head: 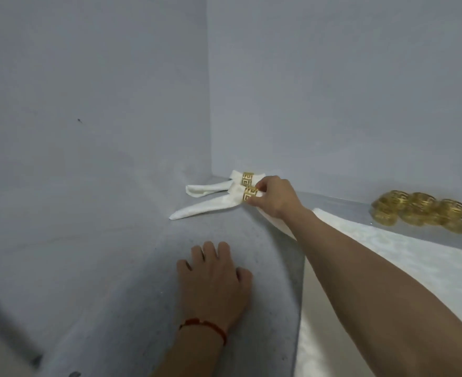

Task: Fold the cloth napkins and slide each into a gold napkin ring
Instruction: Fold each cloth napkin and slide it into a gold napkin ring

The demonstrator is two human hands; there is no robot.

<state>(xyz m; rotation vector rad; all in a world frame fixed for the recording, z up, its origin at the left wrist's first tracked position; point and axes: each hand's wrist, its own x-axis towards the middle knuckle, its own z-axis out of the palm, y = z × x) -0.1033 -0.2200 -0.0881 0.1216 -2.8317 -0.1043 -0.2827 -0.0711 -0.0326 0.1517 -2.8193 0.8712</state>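
Two folded white napkins lie in the far corner of the grey table (131, 268). The rear napkin (205, 188) wears a gold ring (247, 178). The nearer napkin (205, 206) also sits in a gold ring (249, 196), and my right hand (274, 197) pinches that ring with thumb and fingertips. My left hand (214, 278) rests flat on the table, fingers spread, holding nothing. A flat white napkin (404, 257) is spread out under my right forearm.
A pile of several loose gold rings (421, 210) sits at the back right against the wall. Grey walls close the table in on the left and at the back. A red bracelet (205, 326) circles my left wrist.
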